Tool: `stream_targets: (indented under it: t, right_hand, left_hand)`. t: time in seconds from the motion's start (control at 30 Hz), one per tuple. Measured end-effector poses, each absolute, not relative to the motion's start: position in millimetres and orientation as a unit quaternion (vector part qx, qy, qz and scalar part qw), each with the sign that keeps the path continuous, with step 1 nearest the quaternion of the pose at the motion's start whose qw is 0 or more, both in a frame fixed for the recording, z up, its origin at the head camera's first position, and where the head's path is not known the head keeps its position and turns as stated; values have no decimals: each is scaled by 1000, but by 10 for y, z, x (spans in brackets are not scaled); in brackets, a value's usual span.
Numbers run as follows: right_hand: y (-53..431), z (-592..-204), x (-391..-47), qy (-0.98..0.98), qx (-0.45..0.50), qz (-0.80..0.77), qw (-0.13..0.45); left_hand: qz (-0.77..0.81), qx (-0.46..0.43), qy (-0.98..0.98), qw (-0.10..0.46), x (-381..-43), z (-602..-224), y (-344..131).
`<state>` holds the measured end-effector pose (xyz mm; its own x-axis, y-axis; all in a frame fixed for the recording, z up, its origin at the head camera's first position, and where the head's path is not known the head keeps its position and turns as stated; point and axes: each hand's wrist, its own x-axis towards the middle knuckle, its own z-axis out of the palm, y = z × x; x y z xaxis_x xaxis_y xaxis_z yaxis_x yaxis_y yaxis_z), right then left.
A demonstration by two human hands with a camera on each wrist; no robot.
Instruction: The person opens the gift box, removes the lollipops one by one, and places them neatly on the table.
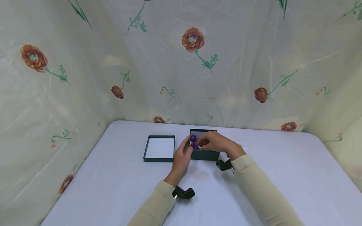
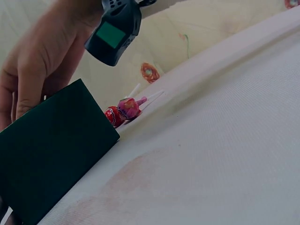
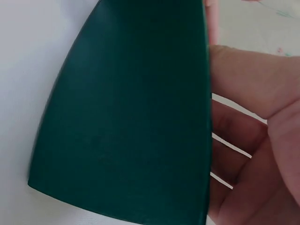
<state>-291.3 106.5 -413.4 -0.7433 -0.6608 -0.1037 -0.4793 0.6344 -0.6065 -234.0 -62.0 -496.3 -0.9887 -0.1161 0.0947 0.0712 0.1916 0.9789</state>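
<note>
Hidden at the green box [image 1: 205,155]
Inside, purple things [image 1: 194,138] are too small to identify; in the right-wrist view, the green box hides fingertips of the right hand [image 3: 262,168].

My workspace: makeshift curtained booth, room type unclear; floral sheeting [image 1: 232,50] wraps 10 through 2 o'clock; white-topped table [image 1: 113,191] toward 6 in head view

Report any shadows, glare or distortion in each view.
Head: the beige fabric right sleeve throws a soft shadow on the white cloth-covered table; the pale flower-printed sheeting shows dull sheen. Left wrist: dim, tilted, no strong glare on the dark green rectangular box. Right wrist: that box's left edge bows, probably lens distortion.
</note>
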Motion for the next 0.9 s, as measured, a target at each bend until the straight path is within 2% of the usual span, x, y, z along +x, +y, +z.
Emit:
stream_targets:
  t: [0.33, 0.9]
  right_hand:
    - [1011, -4162, -2987, 886, -336, -258, 189]
    - [940, -4130, -3020, 903, -313, -215, 202]
  left_hand:
    - [-635, 10, -768, 79, -2336, -4965, -622]
    - [-634, -8, -766, 105, -2313, -4931, -618]
